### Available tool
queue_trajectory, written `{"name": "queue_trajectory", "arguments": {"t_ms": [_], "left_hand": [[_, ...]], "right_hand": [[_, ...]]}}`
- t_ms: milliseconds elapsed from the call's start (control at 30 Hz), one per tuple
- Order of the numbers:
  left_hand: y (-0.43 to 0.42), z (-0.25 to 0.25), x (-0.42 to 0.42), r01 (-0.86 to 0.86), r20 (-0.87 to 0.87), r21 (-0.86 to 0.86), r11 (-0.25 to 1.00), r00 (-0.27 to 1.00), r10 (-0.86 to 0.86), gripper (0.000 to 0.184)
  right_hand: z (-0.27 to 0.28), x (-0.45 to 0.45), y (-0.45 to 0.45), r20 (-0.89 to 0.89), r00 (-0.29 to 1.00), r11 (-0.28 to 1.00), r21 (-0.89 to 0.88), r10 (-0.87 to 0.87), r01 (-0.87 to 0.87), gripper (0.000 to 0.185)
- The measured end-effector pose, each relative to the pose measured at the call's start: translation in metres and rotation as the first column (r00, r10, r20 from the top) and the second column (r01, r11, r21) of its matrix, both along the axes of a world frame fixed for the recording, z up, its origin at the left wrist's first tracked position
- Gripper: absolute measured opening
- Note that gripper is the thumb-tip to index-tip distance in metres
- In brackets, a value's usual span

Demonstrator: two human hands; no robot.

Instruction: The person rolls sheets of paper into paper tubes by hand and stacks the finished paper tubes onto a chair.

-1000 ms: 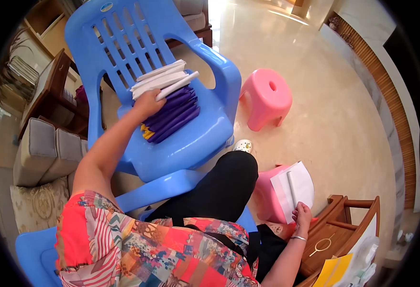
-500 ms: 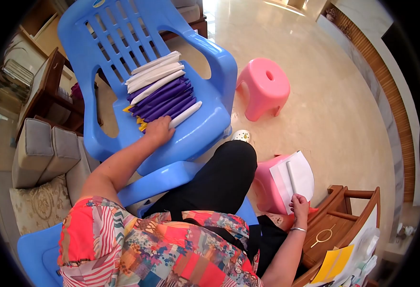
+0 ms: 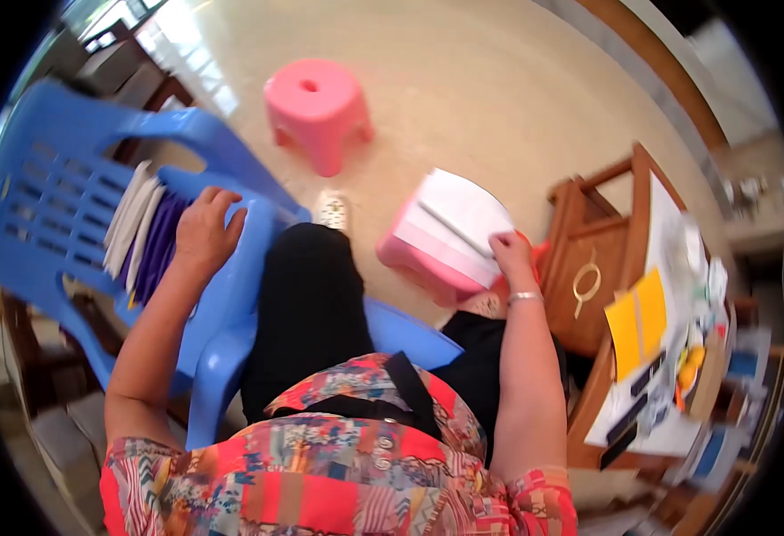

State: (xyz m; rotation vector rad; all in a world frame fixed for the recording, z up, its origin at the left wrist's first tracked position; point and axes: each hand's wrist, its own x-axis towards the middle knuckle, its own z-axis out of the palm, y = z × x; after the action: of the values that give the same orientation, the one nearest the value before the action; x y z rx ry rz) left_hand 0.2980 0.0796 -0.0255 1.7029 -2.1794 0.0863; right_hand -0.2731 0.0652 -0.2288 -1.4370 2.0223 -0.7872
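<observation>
My left hand is raised just right of a row of folded white and purple bundles, thumb apart from the fingers, with nothing visible in it. The bundles lie on the seat of a blue plastic chair; my hand and forearm hide part of them. My right hand is closed at the near end of a thin white rod. The rod rests across white sheets on a pink stool. Exactly how the fingertips meet the rod is blurred.
Another pink stool stands on the floor ahead. At right is a wooden table bearing a yellow sheet, white paper and several small items. My legs in black trousers lie between the chair and the near stool.
My left hand has lifted off the white roll at the near end of the row. My view has turned right, and my right hand stays at the rod's end.
</observation>
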Motion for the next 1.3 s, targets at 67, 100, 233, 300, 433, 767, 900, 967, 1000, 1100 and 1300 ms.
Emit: {"name": "queue_trajectory", "arguments": {"t_ms": [67, 100, 233, 300, 433, 767, 900, 967, 1000, 1100, 1300], "left_hand": [[-0.030, 0.020, -0.060, 0.167, -0.041, 0.028, 0.986, 0.985, -0.166, 0.017], [-0.043, 0.024, -0.090, 0.237, -0.061, 0.039, 0.971, 0.970, -0.235, 0.016], [-0.088, -0.018, -0.214, 0.482, -0.073, 0.200, 0.853, 0.876, -0.477, 0.021], [-0.105, -0.070, -0.268, 0.553, -0.042, 0.285, 0.783, 0.824, -0.566, 0.029], [-0.102, -0.157, -0.331, 0.636, 0.002, 0.277, 0.720, 0.749, -0.663, 0.043], [-0.111, -0.209, -0.333, 0.593, -0.150, 0.250, 0.765, 0.805, -0.575, 0.029], [-0.132, -0.185, -0.319, 0.369, -0.283, 0.336, 0.867, 0.917, -0.281, 0.031], [-0.142, -0.172, -0.314, 0.264, -0.280, 0.398, 0.878, 0.947, -0.158, 0.031], [-0.144, -0.160, -0.312, 0.246, -0.280, 0.454, 0.856, 0.952, -0.125, 0.032], [-0.151, -0.131, -0.302, 0.220, -0.286, 0.552, 0.804, 0.956, -0.065, 0.032], [-0.146, -0.118, -0.294, 0.239, -0.381, 0.601, 0.763, 0.925, 0.010, 0.034]], "right_hand": [[0.007, -0.004, 0.000, 0.029, 0.997, 0.997, 0.028, -0.075, 0.074, 0.026], [0.015, -0.003, 0.000, 0.036, 0.990, 0.983, 0.126, -0.137, 0.131, 0.032], [0.056, 0.010, 0.007, -0.082, 0.988, 0.988, 0.069, -0.133, 0.138, 0.031], [0.060, 0.010, 0.006, -0.114, 0.985, 0.984, 0.103, -0.132, 0.144, 0.030], [0.083, 0.015, 0.009, -0.171, 0.981, 0.952, 0.273, -0.093, 0.137, 0.023], [0.070, 0.019, 0.010, -0.259, 0.956, 0.916, 0.400, 0.134, -0.019, 0.023], [0.066, 0.047, 0.025, -0.328, 0.887, 0.923, 0.314, 0.325, -0.222, 0.028], [0.058, 0.066, 0.036, -0.404, 0.812, 0.904, 0.258, 0.421, -0.340, 0.032], [0.052, 0.074, 0.041, -0.450, 0.773, 0.894, 0.247, 0.448, -0.374, 0.031], [0.033, 0.091, 0.051, -0.581, 0.680, 0.874, 0.120, 0.446, -0.471, 0.024], [0.029, 0.094, 0.059, -0.602, 0.587, 0.812, 0.195, 0.542, -0.550, 0.008]]}}
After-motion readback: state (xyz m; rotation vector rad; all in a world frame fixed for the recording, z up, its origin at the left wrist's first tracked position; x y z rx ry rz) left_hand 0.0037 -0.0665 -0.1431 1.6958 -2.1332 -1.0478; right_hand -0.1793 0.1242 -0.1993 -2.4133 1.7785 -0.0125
